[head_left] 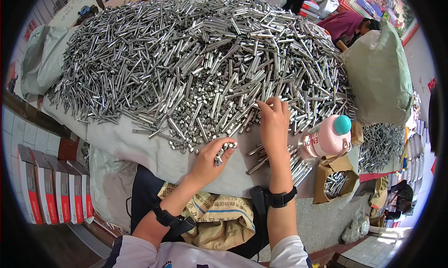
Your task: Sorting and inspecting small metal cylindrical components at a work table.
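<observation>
A large heap of shiny metal tubes (154,58) covers the table, with many short metal pieces (200,109) among the longer ones at its near middle. My left hand (211,160) is closed around several metal tubes (220,158), held just off the cloth at the heap's near edge. At the right front of the heap, my right hand (274,121) has its fingers bent down among the tubes. Whatever it pinches is hidden by the fingers. Beneath my right forearm lies a loose row of longer tubes (298,167).
A pink bottle with a teal cap (322,137) stands right of my right forearm. Near it is a cardboard box (322,186) holding metal pieces. A pale green sack (380,72) bulges at the right, and red-and-white boxes (51,188) line the left. A person in purple (343,25) bends beyond the heap.
</observation>
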A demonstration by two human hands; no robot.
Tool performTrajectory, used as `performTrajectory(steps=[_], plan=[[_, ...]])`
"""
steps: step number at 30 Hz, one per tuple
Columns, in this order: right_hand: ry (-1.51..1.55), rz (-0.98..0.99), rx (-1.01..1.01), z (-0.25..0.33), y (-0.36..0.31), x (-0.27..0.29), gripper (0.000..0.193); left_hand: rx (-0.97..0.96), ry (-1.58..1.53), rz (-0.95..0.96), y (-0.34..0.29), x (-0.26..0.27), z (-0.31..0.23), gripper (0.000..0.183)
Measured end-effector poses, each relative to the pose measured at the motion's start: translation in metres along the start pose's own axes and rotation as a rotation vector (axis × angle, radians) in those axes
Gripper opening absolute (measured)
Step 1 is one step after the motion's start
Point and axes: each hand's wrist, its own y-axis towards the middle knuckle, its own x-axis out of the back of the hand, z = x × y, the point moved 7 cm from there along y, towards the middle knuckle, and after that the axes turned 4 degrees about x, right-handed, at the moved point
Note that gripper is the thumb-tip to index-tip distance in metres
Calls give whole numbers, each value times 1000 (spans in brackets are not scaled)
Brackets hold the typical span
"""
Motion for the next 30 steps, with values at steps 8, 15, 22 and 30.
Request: performTrajectory(steps=[8, 15, 22, 30], plan=[[-22, -12, -62, -3, -5, -1, 28, -138, 117, -97, 3, 3, -18, 17], [73, -15, -59, 5, -5, 23, 23, 141, -216, -12, 3, -4, 9, 24], [1370, 293, -105, 52, -7, 43, 20, 58, -85, 36, 4, -3, 18, 30], [1304, 398, -181, 50, -14, 12, 22, 31, -85, 33, 5, -1, 11, 30]])
